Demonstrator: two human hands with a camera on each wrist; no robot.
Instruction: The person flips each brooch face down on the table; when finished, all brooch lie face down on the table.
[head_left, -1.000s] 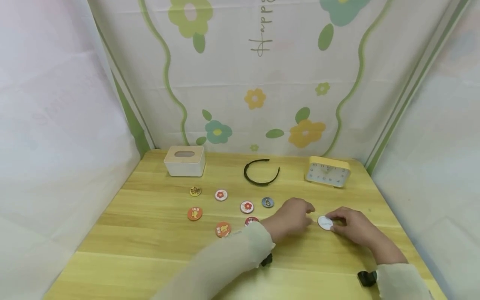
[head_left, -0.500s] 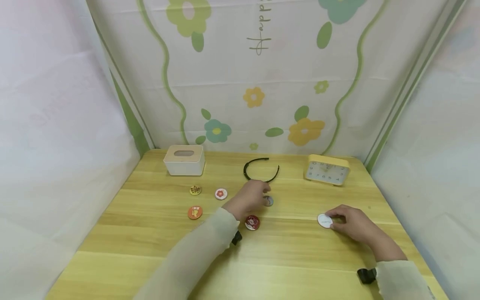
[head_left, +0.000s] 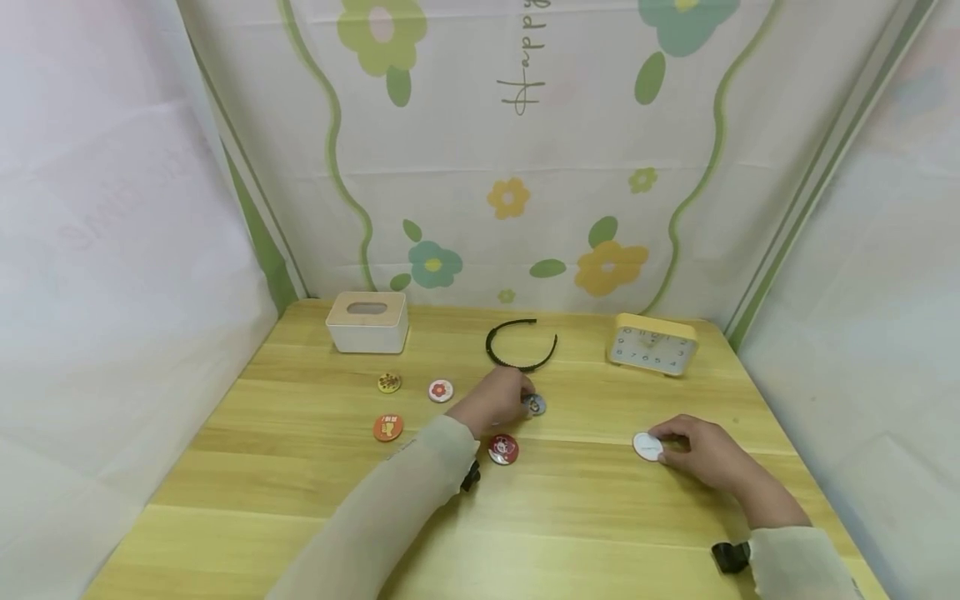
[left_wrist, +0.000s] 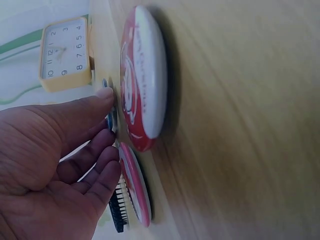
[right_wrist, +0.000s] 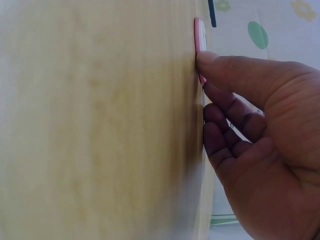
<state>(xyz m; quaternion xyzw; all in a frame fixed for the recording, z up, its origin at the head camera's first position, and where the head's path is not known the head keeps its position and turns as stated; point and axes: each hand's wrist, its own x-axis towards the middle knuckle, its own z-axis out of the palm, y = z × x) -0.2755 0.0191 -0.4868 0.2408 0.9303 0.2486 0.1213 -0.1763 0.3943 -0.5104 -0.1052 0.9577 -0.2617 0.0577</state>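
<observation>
My left hand (head_left: 493,398) reaches to a round blue pin badge (head_left: 536,405) on the table, pinching its near left edge between thumb and fingers. In the left wrist view the blue badge (left_wrist: 110,120) shows between the thumb and fingertips. Just below this hand lies a dark red badge (head_left: 503,449), large in the left wrist view. A pink-rimmed badge (left_wrist: 136,187) sits beside the fingers there, but the hand covers it from the head. Farther right, my right hand (head_left: 705,450) holds a white-faced badge (head_left: 648,447) by its right edge, at table level.
An orange badge (head_left: 387,427), a yellow badge (head_left: 389,382) and a red-flower badge (head_left: 441,391) lie to the left. Behind stand a tissue box (head_left: 367,323) and a yellow clock (head_left: 653,345), with a black headband (head_left: 491,346) between. Cloth walls surround the table.
My left hand has moved left, from beside the right hand to the blue badge. Its arm now covers a second orange badge and a flower badge. My right hand stays at the white badge.
</observation>
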